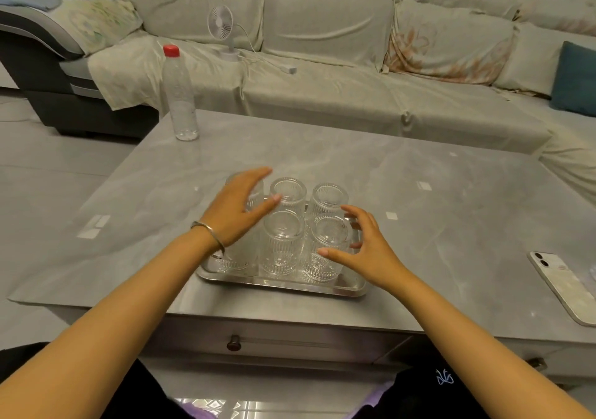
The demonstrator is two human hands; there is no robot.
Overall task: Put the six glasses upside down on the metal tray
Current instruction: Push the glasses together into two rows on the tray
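Observation:
Several ribbed clear glasses stand upside down in two rows on the metal tray [280, 284] near the table's front edge. The back middle glass [288, 193], back right glass [330, 197], front middle glass [282, 241] and front right glass [327, 251] show plainly. My left hand [240, 209] hovers with fingers spread over the left column, hiding most of the back left glass [254, 196] and the top of the front left glass [237, 262]. My right hand [364, 247] is open beside the front right glass, holding nothing.
A clear plastic bottle [180, 96] with a red cap stands at the table's far left corner. A white phone [562, 284] lies at the right edge. A sofa with a small white fan [222, 26] runs behind the table.

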